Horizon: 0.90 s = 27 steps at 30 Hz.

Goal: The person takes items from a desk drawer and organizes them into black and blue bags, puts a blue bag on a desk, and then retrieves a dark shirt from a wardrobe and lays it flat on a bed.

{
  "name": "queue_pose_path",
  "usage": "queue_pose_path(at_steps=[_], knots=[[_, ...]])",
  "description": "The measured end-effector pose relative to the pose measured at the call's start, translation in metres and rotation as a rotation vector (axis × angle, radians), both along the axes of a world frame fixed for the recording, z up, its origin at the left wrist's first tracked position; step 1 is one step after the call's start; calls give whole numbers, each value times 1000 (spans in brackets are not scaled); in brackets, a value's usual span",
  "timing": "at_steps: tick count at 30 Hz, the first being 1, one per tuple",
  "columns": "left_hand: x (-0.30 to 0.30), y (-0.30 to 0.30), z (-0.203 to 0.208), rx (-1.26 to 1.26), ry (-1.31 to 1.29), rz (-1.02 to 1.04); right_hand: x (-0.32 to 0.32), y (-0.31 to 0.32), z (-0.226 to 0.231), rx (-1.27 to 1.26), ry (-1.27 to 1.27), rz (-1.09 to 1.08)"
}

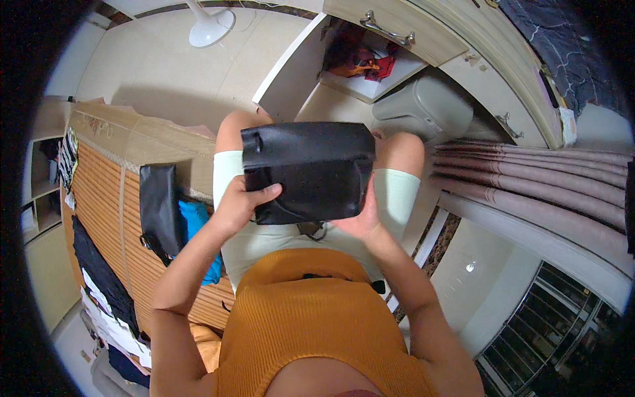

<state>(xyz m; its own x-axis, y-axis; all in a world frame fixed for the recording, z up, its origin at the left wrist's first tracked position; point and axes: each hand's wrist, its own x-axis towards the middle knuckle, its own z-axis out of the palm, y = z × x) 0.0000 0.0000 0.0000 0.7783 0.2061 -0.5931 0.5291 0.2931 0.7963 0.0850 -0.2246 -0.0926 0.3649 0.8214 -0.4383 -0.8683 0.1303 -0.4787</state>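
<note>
a bed (102,169) covered with a slatted brown mat fills the left side. at the upper right stands a pale wooden cabinet (433,36) with metal handles, and red and orange cloth (370,67) lies in its open lower compartment. a pinkish-grey curtain (522,173) hangs on the right. a grey bin (423,109) stands by the cabinet, beyond the person's knees. the black bag (311,149) is held up over the lap, between the knees, its broad side facing the person. a narrower black pouch (159,205) lies on the bed to the left, with a bright blue cloth (193,221) just beside it. the left hand (238,206) clamps the bag's left edge, thumb pressed on the near face, fingers out of sight behind. the right hand (365,215) touches the lower right corner; most of its fingers are hidden, so i cannot tell whether they are clamped or apart.
</note>
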Motion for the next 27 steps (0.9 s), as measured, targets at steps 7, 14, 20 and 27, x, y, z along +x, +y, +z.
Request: queue_pose_path(at_steps=[7,14,20,27], knots=[[41,-65,-58,-89,77,282,-17,31,5,191,331,-416],[62,-57,-51,1126,-288,-476,54,56,-16,-175,405,-354],[34,24,-53,1181,-283,-321,198,89,-83,-307,493,-641],[41,59,-74,1401,-157,-261,383,129,-132,-262,-57,-769]])
